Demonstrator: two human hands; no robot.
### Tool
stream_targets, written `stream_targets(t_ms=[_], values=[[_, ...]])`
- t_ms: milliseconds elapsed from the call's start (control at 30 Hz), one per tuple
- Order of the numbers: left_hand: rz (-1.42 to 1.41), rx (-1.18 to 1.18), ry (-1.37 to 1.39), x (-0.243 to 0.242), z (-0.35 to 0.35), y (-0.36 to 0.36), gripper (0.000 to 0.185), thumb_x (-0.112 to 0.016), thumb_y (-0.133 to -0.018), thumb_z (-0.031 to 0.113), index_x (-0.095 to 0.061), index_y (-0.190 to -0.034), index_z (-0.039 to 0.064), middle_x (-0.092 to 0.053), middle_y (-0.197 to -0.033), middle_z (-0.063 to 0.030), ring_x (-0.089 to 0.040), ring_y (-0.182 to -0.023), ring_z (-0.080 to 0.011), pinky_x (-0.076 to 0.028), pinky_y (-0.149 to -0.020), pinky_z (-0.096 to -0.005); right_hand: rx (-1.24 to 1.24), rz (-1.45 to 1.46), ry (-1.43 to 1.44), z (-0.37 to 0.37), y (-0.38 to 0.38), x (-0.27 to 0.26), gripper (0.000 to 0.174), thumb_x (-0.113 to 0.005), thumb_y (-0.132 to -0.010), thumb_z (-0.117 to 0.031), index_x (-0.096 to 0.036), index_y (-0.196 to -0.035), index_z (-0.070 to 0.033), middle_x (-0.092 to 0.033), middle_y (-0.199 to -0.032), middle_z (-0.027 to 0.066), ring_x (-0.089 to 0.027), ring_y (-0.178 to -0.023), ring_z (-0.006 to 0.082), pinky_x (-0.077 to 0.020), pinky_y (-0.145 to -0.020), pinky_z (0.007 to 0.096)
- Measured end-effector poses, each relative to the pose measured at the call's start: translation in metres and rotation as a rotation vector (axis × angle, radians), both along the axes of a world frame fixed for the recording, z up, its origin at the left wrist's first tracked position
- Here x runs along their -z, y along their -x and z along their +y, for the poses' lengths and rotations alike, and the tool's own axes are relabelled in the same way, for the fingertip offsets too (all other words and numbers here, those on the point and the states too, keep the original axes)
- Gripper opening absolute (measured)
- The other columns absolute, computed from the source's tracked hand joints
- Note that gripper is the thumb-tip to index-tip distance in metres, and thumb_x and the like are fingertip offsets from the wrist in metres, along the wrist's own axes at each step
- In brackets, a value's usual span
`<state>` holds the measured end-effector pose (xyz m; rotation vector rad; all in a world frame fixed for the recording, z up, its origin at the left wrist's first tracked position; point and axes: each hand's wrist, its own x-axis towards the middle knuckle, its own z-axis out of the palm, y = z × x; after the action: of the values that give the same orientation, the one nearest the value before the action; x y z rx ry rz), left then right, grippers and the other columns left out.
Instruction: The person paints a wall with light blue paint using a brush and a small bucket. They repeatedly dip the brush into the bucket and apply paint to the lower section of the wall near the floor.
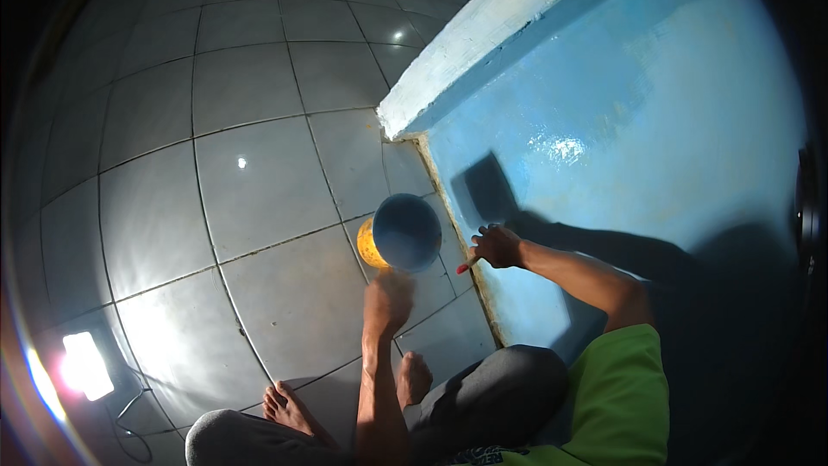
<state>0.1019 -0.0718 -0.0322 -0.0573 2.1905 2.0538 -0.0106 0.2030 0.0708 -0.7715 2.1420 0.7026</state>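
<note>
My left hand [388,301], blurred, is closed at the near side of a round container [407,233]. Its wide mouth faces up at me and looks blue-grey inside; a yellow-orange outer wall [370,244] shows on its left. Just what my fingers grip, rim or handle, is hidden. To the right, my right hand [499,246] is curled around a slim handle [472,262] with a red end [462,268] pointing down-left. The other end is hidden by the hand. That hand is close to the glossy light-blue wall [582,123], where it casts a dark shadow.
A whitish ledge [466,45] runs along the wall's far side and ends in a rough corner. Grey floor tiles [259,188] stretch out left. A lit lamp [88,366] with a cable [129,411] stands at lower left. My bare feet [291,408] and bent knees are below.
</note>
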Motion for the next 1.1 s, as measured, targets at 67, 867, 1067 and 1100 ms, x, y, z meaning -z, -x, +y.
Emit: stream_targets(t_ms=[67, 867, 1067, 1100], values=[[-0.027, -0.004, -0.010, -0.006, -0.001, 0.002, 0.031, -0.068, -0.087, 0.019, -0.063, -0.100, -0.008, -0.068, -0.074, -0.0164, -0.065, -0.063, -0.0232, -0.051, -0.060, -0.0394, 0.235, 0.053, 0.015, -0.012, 0.022, -0.029, 0.023, -0.060, -0.089, -0.021, -0.075, -0.101, -0.008, -0.073, -0.103, 0.0137, -0.069, -0.103, 0.0321, -0.0524, -0.088, 0.0483], [-0.286, -0.072, -0.061, -0.018, -0.018, 0.004, 0.024, -0.066, -0.089, 0.016, -0.062, -0.097, -0.006, -0.064, -0.068, -0.0097, -0.058, -0.055, -0.0162, -0.047, -0.053, -0.0353, 0.321, 0.373, 0.112, 0.026, 0.039, -0.038, 0.022, -0.061, -0.091, -0.024, -0.070, -0.096, -0.005, -0.070, -0.081, 0.0229, -0.071, -0.077, 0.0400, -0.0548, -0.069, 0.0515], [-0.335, -0.109, -0.146, -0.016, -0.018, 0.002, 0.020, -0.064, -0.091, 0.016, -0.060, -0.095, -0.003, -0.057, -0.062, -0.0040, -0.053, -0.049, -0.0119, -0.042, -0.045, -0.0311, -0.304, 0.881, 0.265, -0.013, 0.126, -0.087, 0.031, -0.056, -0.095, -0.018, -0.063, -0.124, -0.012, -0.062, -0.121, 0.0087, -0.060, -0.117, 0.0331, -0.0538, -0.089, 0.0510], [-0.338, -0.118, -0.159, -0.021, -0.018, 0.004, 0.020, -0.064, -0.091, 0.016, -0.060, -0.095, -0.003, -0.056, -0.062, -0.0039, -0.053, -0.048, -0.0119, -0.042, -0.044, -0.0313, -0.417, 0.928, 0.206, 0.003, 0.122, -0.071, 0.034, -0.056, -0.092, -0.013, -0.064, -0.126, -0.011, -0.063, -0.121, 0.0107, -0.060, -0.118, 0.0354, -0.0525, -0.093, 0.0529]])
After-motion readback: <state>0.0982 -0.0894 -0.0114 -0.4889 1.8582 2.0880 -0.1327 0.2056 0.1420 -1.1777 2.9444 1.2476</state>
